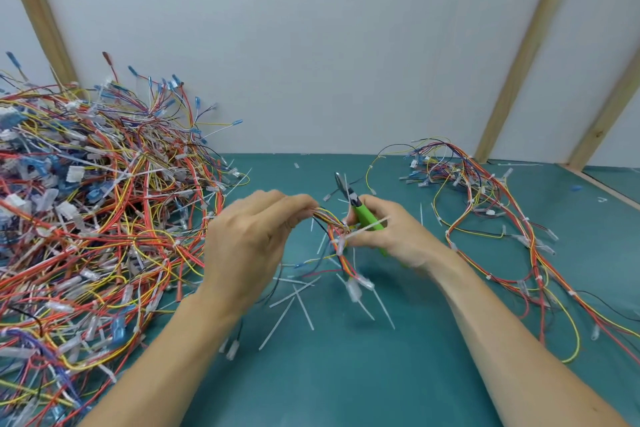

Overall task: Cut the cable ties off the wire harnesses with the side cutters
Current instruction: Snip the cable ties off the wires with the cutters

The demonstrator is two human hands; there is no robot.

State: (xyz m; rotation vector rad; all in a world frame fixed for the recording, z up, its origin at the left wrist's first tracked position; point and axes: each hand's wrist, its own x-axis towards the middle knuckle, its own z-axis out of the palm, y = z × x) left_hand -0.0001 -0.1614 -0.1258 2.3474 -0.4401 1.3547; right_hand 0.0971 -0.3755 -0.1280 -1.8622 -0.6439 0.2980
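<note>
Green counter, cut ties scattered. Left hand pinches a wire bundle. Right hand has its grip closed around green cutters and a white tie.

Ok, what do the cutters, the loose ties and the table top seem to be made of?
Cutters: shiny grey blades, likely steel; bright green grips, probably plastic or rubber, held in the right hand.
Ties: thin, whitish, translucent strips, likely nylon.
Table top: matte teal sheet, possibly a rubber or vinyl mat; hard to tell.
</note>
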